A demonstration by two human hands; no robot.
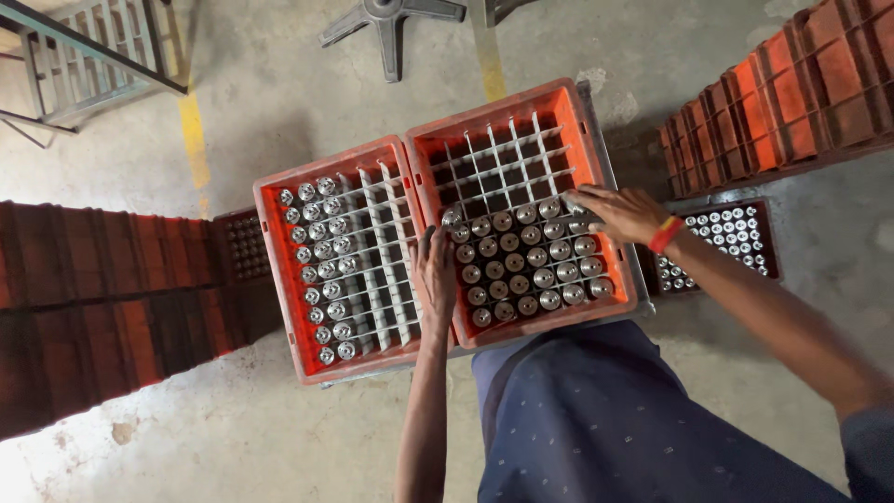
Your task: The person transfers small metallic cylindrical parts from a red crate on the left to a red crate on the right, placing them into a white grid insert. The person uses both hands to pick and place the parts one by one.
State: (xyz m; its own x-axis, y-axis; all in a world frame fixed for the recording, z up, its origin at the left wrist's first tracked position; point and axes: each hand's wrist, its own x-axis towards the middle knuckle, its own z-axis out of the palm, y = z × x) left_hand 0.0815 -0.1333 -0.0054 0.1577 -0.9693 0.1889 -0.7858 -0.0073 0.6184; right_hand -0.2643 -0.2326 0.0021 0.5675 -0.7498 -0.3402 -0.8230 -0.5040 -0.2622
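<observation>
- Two orange crates sit side by side on a low stand over a concrete floor [279, 102], seen from the worker's head; each is split by a white grid into single cells, which keeps the metal parts upright and apart
- The right crate [596, 121] holds shiny round metal cylinders [521, 265] filling its near rows, while the far rows of cells stand empty
- The left crate [270, 200] is loaded the other way: its cylinders [321, 270] fill the columns at its left side, with the cells toward the middle bare
- The right hand [622, 212], a red band at its wrist, reaches across the right crate; its fingers [579, 199] are spread and lie on the tops of the farthest filled row, at the edge of the empty cells, grasping nothing that can be seen
- The left hand [435, 270] rests on the wall where the two crates meet, fingers released and flat, seemingly steadying the crates
- A dark tray [768, 237] of similar cylinders lies on the floor just right of the stand, close to the right arm
- Stacked orange-red crates [792, 93] stand at the upper right, and more [102, 289] stand in shadow at the left
- A grey metal frame [84, 56] and a chair base [391, 19] stand farther off
</observation>
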